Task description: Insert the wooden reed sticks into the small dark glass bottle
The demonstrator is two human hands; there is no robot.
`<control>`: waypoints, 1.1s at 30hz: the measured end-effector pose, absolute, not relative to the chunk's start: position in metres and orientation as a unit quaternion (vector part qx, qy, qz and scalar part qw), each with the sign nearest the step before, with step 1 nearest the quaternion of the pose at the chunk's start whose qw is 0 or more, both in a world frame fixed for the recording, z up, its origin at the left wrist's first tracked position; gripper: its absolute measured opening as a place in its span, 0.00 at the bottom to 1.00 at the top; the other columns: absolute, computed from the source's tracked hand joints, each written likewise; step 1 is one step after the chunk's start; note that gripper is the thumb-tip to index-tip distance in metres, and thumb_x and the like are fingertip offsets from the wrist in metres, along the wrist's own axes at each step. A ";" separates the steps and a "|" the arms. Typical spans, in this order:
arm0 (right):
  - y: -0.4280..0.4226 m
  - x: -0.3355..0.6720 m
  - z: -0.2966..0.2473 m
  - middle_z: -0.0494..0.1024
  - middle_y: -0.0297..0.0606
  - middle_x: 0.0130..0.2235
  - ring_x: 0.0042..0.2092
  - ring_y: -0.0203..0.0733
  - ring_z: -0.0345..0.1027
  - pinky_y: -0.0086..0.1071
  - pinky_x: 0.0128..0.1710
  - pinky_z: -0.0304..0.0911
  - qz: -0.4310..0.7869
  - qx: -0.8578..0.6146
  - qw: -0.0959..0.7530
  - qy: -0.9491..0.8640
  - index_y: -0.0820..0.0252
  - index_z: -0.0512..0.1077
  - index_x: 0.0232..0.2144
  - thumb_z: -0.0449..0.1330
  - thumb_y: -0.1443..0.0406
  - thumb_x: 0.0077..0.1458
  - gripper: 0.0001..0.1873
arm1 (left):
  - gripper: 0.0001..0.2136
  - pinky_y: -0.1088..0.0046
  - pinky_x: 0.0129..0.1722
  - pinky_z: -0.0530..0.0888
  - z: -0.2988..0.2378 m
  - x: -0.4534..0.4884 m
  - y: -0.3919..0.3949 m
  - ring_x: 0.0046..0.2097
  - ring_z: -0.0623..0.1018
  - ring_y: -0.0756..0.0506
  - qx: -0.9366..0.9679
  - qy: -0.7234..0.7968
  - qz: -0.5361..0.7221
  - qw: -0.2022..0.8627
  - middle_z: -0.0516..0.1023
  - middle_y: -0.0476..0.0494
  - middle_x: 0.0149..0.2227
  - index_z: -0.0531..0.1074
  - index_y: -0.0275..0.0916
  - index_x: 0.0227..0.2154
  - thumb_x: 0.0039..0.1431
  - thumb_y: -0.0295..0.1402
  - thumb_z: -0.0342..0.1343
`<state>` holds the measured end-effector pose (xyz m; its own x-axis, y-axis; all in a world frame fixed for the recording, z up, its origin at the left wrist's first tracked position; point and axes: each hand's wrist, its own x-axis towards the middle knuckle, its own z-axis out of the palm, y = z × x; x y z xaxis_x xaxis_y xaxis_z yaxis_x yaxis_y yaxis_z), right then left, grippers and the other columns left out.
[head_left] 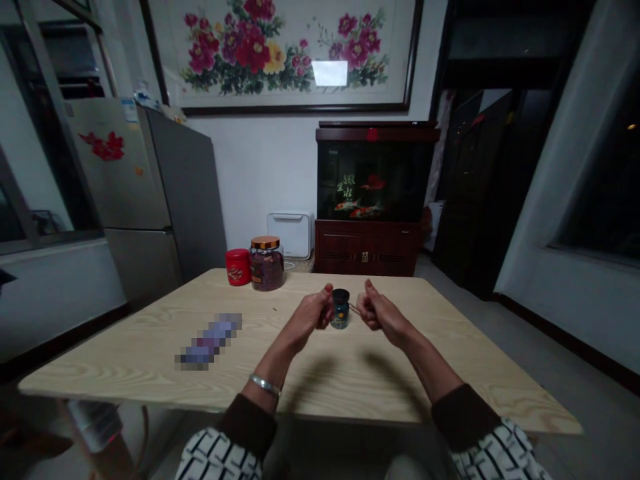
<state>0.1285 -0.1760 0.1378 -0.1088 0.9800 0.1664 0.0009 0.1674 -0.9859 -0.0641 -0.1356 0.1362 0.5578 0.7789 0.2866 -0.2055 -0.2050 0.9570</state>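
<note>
Stainless-steel refrigerator (150, 180) at far left, door marked with a red paper-cut flower decoration (103, 145) and a small blue-and-white sticker (130, 110), its wording too small to read. Pixelated purple-and-blue object (210, 341) on a light pine-grain table (150, 373), blurred beyond identification. Farther along the table's back edge, a red tin (238, 267) with a gold marking on its side, unreadable at this distance, and beside it a glass jar (267, 265) under a copper-coloured lid, packed with dark reddish contents.

At centre, left hand (313, 315) curled shut, thumb raised, silver bangle (265, 385) on the wrist, knuckles just beside a small dark jar (341, 315) with a blue-and-orange label, no lettering legible. Round black lid (341, 296) directly behind or above that jar, any contact with it hidden from view. Right hand (380, 313) also closed, thumb up, around the end of a thin wooden stick (354, 308) pointing toward the jar; grip on the far end concealed by the fingers. Both hands raised above the tabletop, jar between them.

Beyond, a large peony painting (285, 53) in a dark frame, and at right a fish tank (373, 177) with red-and-white fish, pale Chinese characters on its glass only partly legible.
</note>
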 end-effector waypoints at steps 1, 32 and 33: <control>-0.178 0.129 0.165 0.47 0.23 0.16 0.18 0.27 0.35 0.25 0.18 0.31 0.506 -0.392 0.507 -0.577 0.58 0.59 0.17 0.45 0.32 0.53 0.37 | 0.31 0.75 0.22 0.50 0.160 -0.066 -0.136 0.20 0.57 0.53 0.647 0.189 0.407 0.617 0.60 0.51 0.17 0.61 0.38 0.17 0.58 0.62 0.47; -0.123 0.162 0.147 0.63 0.28 0.21 0.20 0.30 0.50 0.25 0.19 0.44 0.377 -0.525 0.462 -0.607 0.58 0.64 0.25 0.47 0.33 0.53 0.35 | 0.26 0.76 0.26 0.62 0.112 -0.060 -0.067 0.21 0.62 0.54 0.519 0.175 0.433 0.715 0.63 0.53 0.22 0.61 0.38 0.23 0.55 0.59 0.55; -0.117 0.159 0.142 0.68 0.33 0.24 0.23 0.33 0.58 0.27 0.22 0.50 0.279 -0.598 0.428 -0.618 0.58 0.66 0.27 0.48 0.34 0.53 0.34 | 0.22 0.76 0.28 0.64 0.099 -0.055 -0.062 0.25 0.67 0.54 0.518 0.226 0.460 0.685 0.69 0.51 0.27 0.65 0.38 0.27 0.52 0.54 0.61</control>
